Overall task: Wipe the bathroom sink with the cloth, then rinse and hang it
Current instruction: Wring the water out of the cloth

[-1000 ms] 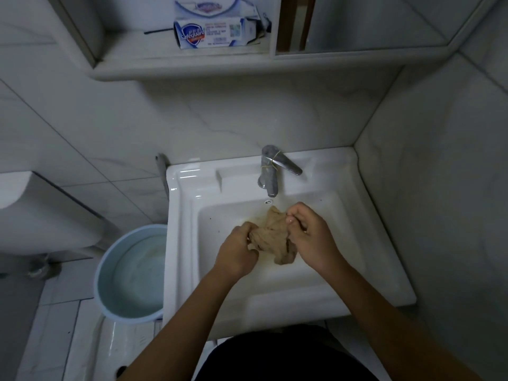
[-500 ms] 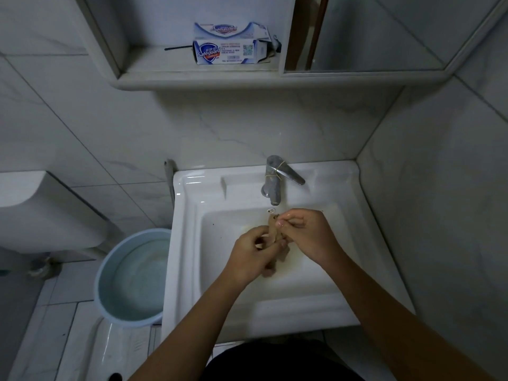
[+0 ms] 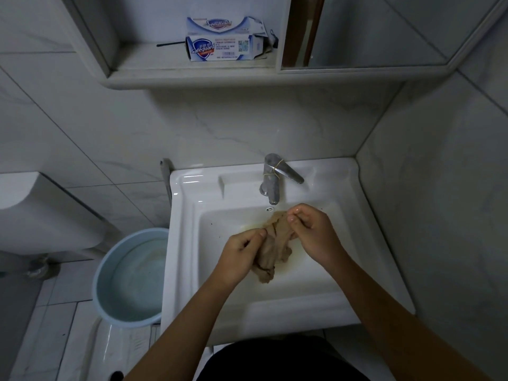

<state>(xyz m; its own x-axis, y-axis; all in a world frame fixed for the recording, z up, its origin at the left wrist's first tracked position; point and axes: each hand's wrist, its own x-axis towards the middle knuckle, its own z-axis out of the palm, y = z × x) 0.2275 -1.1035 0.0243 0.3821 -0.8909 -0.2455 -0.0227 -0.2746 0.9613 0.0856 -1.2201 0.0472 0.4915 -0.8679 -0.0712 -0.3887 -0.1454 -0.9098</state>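
I judge this to be the rinsing step. The tan cloth hangs bunched over the basin of the sink, just below the tap. My left hand has its grip curled round the cloth's near side; my right hand pinches its upper edge. I cannot tell whether water is running. Yellowish water stains the basin, so next I would rub, wring firmly, then find somewhere to hang it.

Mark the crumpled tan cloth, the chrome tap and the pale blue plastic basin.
crumpled tan cloth [image 3: 275, 251]: head view, bunched middle.
chrome tap [image 3: 270, 185]: head view, upright body.
pale blue plastic basin [image 3: 97, 281]: head view, left rim.
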